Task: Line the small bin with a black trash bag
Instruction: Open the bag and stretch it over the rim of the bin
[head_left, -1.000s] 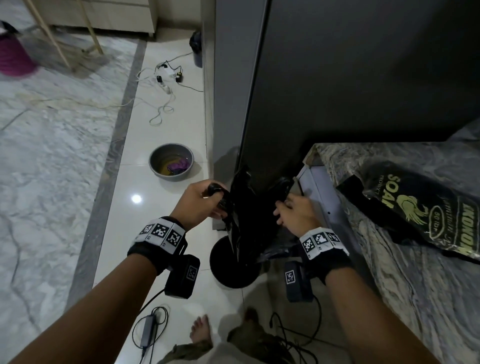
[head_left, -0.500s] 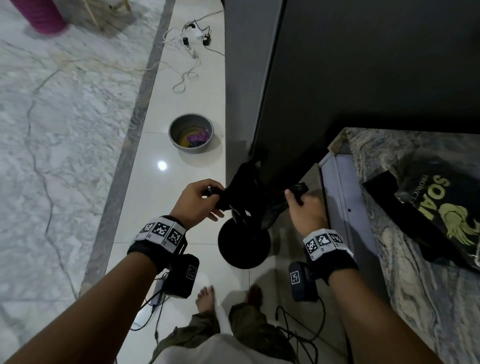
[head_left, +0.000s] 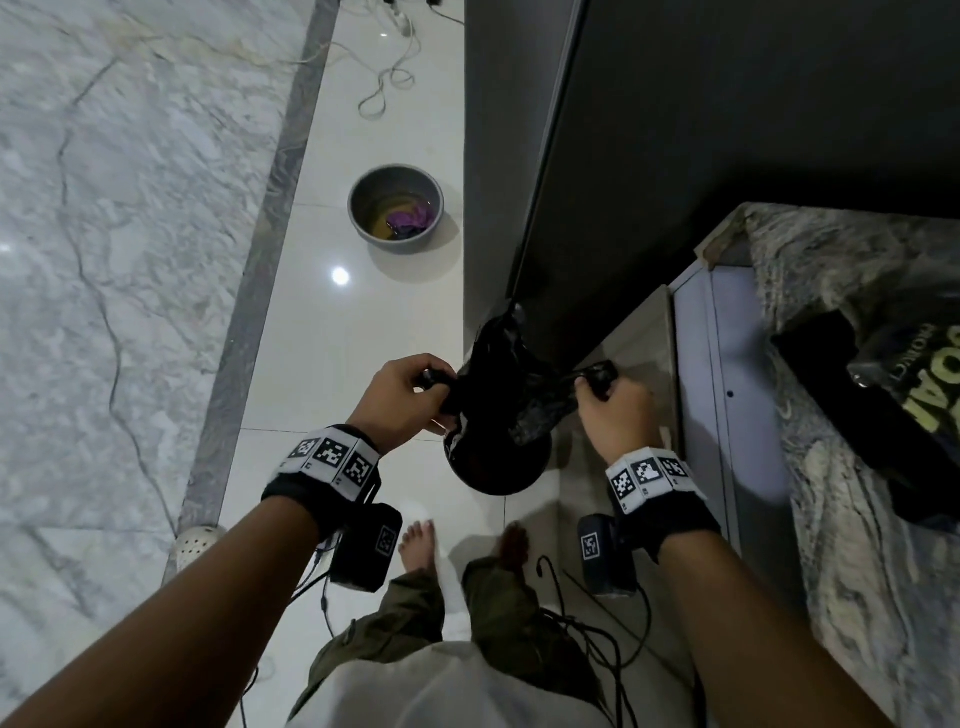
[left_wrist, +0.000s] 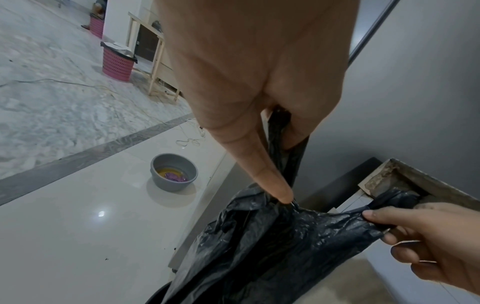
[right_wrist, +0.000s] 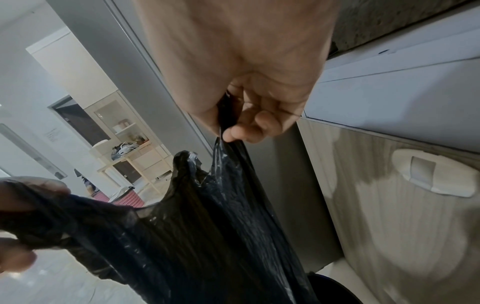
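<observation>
A thin black trash bag (head_left: 511, 384) hangs stretched between my two hands, above a small round black bin (head_left: 498, 467) on the floor. My left hand (head_left: 410, 397) grips the bag's left handle, and my right hand (head_left: 610, 402) grips the right handle. The left wrist view has the bag (left_wrist: 272, 242) drooping toward the bin's rim (left_wrist: 155, 296), with my thumb and fingers (left_wrist: 272, 181) pinching a handle. From the right wrist, the bag (right_wrist: 207, 226) fans out below my curled fingers (right_wrist: 249, 127). The bin's inside is mostly hidden by the bag.
A tall dark appliance (head_left: 701, 130) stands right behind the bin. A marbled counter (head_left: 857, 467) with a black printed packet (head_left: 893, 395) runs along the right. A grey basin (head_left: 397, 208) sits on the floor ahead. Cables (head_left: 587, 623) and my bare feet (head_left: 415, 540) are below.
The head view tilted downward and nearer. Both hands drew apart, spreading the bag wider over the bin; the grips on the two handles stay the same.
</observation>
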